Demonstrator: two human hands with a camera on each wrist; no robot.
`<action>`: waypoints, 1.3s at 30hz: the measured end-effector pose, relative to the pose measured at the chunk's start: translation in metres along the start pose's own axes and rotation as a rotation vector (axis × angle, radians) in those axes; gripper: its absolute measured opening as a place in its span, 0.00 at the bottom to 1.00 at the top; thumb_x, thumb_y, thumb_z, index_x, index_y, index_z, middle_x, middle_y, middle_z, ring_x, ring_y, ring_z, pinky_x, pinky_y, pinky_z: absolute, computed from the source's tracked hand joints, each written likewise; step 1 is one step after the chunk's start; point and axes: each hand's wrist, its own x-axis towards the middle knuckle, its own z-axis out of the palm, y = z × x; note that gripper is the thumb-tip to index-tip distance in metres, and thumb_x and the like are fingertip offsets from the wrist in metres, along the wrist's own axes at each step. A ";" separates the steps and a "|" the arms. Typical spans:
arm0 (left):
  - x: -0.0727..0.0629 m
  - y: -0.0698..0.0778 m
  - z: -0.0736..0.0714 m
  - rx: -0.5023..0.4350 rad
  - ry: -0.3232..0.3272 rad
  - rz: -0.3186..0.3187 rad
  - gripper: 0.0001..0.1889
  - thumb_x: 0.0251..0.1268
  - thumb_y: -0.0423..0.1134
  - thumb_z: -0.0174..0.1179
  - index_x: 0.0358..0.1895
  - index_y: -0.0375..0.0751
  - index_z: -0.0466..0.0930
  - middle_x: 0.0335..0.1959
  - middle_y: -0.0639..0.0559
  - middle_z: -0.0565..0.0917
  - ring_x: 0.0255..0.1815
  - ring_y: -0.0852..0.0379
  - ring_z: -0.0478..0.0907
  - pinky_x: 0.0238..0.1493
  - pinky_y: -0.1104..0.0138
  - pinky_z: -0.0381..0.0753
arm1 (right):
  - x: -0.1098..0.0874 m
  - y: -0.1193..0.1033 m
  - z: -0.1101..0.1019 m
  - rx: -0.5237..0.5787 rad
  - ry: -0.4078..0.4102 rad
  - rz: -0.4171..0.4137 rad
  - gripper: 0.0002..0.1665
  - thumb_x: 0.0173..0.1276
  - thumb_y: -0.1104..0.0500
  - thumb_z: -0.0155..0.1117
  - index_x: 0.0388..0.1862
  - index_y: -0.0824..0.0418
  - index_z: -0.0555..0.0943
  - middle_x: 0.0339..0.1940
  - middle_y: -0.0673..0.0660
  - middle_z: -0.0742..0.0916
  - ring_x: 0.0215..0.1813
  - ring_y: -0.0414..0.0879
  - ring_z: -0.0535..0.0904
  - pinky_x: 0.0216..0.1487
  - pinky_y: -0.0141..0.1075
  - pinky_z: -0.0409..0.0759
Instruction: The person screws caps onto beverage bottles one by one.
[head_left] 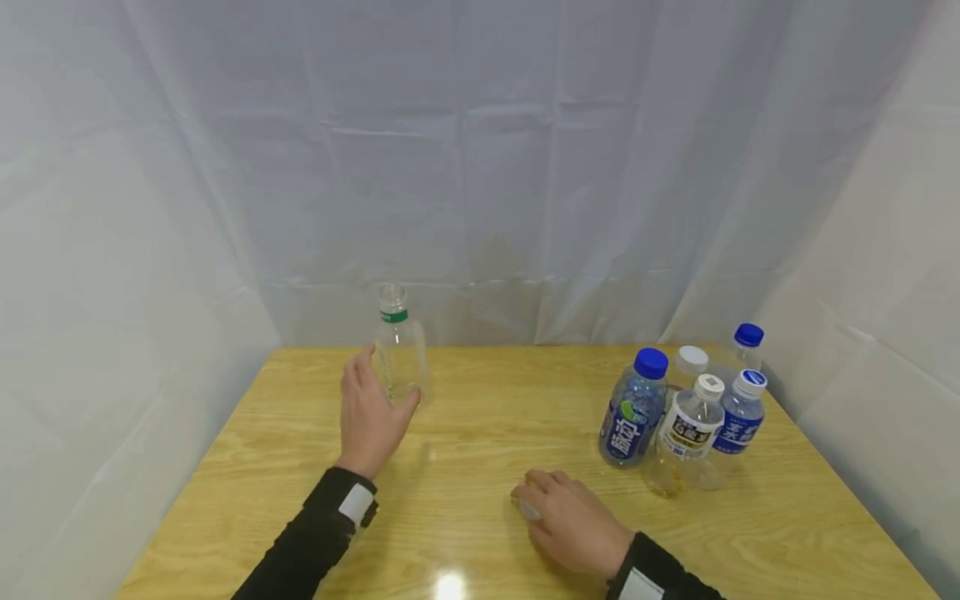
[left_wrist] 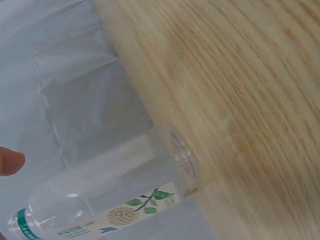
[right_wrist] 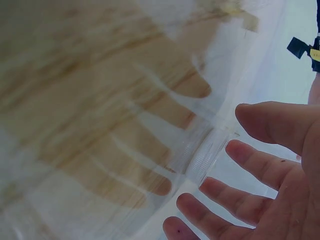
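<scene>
A clear, uncapped plastic bottle (head_left: 401, 354) with a green neck ring stands upright near the table's back edge. My left hand (head_left: 371, 417) is beside it, thumb and fingers spread around its near and left sides. The left wrist view shows the bottle (left_wrist: 115, 195), with its plant-pictured label, and a fingertip (left_wrist: 11, 162) apart from it. My right hand (head_left: 566, 521) is low over the near middle of the table. A clear ridged ring, apparently a cap (right_wrist: 207, 155), is by its extended fingers (right_wrist: 240, 200); whether they touch it is unclear.
Several capped bottles cluster on the right: a blue-capped one (head_left: 633, 408), a white-capped one (head_left: 690, 433), a blue-labelled one (head_left: 738, 417) and others behind. The glossy wooden table (head_left: 480, 417) is bounded by a white sheet (head_left: 480, 208) at back and sides.
</scene>
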 end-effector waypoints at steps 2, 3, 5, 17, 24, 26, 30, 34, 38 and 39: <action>0.005 -0.003 0.002 -0.015 -0.013 -0.024 0.50 0.58 0.46 0.72 0.77 0.36 0.50 0.68 0.31 0.62 0.65 0.36 0.66 0.60 0.42 0.74 | 0.002 0.000 0.001 0.004 -0.015 0.005 0.23 0.70 0.56 0.65 0.63 0.52 0.80 0.65 0.61 0.80 0.63 0.59 0.78 0.59 0.57 0.80; 0.007 -0.005 0.003 -0.019 -0.019 -0.036 0.51 0.58 0.47 0.72 0.78 0.36 0.49 0.69 0.31 0.62 0.65 0.36 0.66 0.60 0.42 0.74 | 0.002 0.000 0.001 0.007 -0.025 0.009 0.23 0.70 0.56 0.65 0.63 0.51 0.80 0.66 0.61 0.80 0.63 0.59 0.78 0.59 0.57 0.79; 0.011 -0.008 0.005 -0.032 -0.038 -0.062 0.52 0.58 0.47 0.72 0.79 0.38 0.47 0.72 0.32 0.60 0.67 0.35 0.66 0.62 0.41 0.73 | 0.003 0.000 0.001 0.013 -0.046 0.018 0.23 0.70 0.55 0.65 0.64 0.50 0.80 0.67 0.61 0.79 0.64 0.59 0.77 0.60 0.58 0.79; 0.026 -0.021 0.018 -0.056 -0.092 -0.146 0.59 0.58 0.50 0.72 0.82 0.41 0.37 0.77 0.31 0.55 0.75 0.33 0.59 0.71 0.41 0.65 | 0.003 -0.001 0.003 -0.010 -0.082 0.023 0.24 0.69 0.55 0.66 0.64 0.49 0.80 0.68 0.60 0.79 0.65 0.58 0.76 0.62 0.56 0.78; 0.033 -0.024 0.025 -0.060 -0.115 -0.169 0.59 0.60 0.49 0.72 0.82 0.43 0.34 0.77 0.30 0.57 0.74 0.31 0.61 0.69 0.39 0.67 | 0.003 0.000 0.003 -0.043 -0.044 -0.006 0.22 0.68 0.57 0.66 0.61 0.51 0.82 0.64 0.57 0.81 0.61 0.54 0.78 0.59 0.52 0.80; 0.034 -0.026 0.027 -0.054 -0.123 -0.189 0.59 0.60 0.49 0.72 0.83 0.44 0.33 0.77 0.30 0.58 0.73 0.31 0.63 0.68 0.39 0.68 | 0.002 -0.001 0.003 -0.040 -0.039 -0.013 0.21 0.68 0.57 0.67 0.60 0.52 0.82 0.62 0.56 0.82 0.60 0.53 0.78 0.59 0.50 0.80; 0.037 -0.029 0.030 -0.059 -0.140 -0.212 0.59 0.60 0.48 0.71 0.83 0.46 0.34 0.74 0.28 0.63 0.70 0.31 0.67 0.64 0.39 0.72 | 0.001 0.000 0.003 -0.035 -0.025 -0.016 0.21 0.68 0.58 0.67 0.59 0.53 0.83 0.61 0.56 0.83 0.59 0.51 0.78 0.60 0.49 0.80; 0.039 -0.031 0.032 -0.062 -0.147 -0.220 0.58 0.61 0.47 0.71 0.82 0.45 0.35 0.74 0.28 0.63 0.69 0.31 0.68 0.63 0.39 0.73 | 0.000 0.002 0.003 -0.038 -0.010 -0.023 0.19 0.68 0.58 0.67 0.58 0.54 0.83 0.59 0.55 0.83 0.58 0.50 0.78 0.60 0.48 0.80; 0.040 -0.033 0.033 -0.063 -0.147 -0.221 0.58 0.61 0.48 0.71 0.82 0.45 0.35 0.77 0.31 0.60 0.72 0.32 0.66 0.66 0.40 0.71 | -0.001 0.002 0.003 -0.034 -0.002 -0.036 0.18 0.69 0.59 0.66 0.57 0.54 0.84 0.57 0.54 0.84 0.56 0.49 0.79 0.58 0.46 0.81; 0.039 -0.033 0.033 -0.068 -0.147 -0.220 0.58 0.61 0.48 0.71 0.82 0.44 0.35 0.77 0.31 0.59 0.72 0.32 0.65 0.67 0.40 0.70 | -0.001 0.002 0.003 -0.030 -0.001 -0.037 0.17 0.69 0.60 0.66 0.57 0.54 0.84 0.57 0.54 0.84 0.55 0.48 0.79 0.58 0.46 0.81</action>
